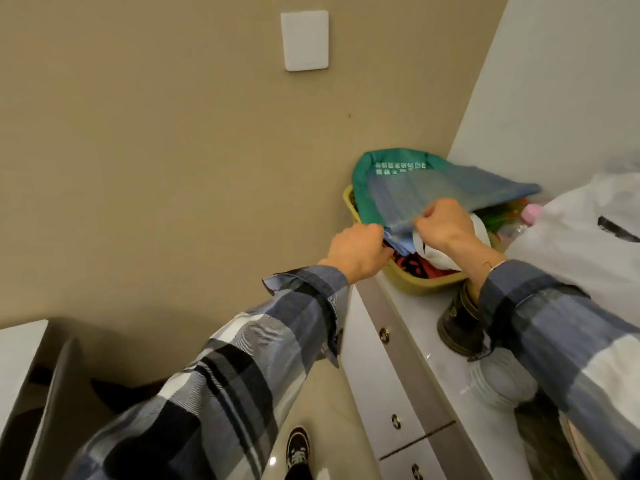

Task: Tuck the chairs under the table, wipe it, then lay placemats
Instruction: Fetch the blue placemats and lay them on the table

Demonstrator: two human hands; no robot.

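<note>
Up at the basket (412,284) rim, both hands pinch the blue placemats' (446,192) near edge

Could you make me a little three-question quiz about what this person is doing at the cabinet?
1. True or false: both hands grip the blue placemats.
2. What do the placemats lie over? A) yellow basket B) sink C) chair
3. What colour is the bag under the placemats?

Key: 1 true, left hand and right hand pinch the near edge; 2 A; 3 green.
</note>
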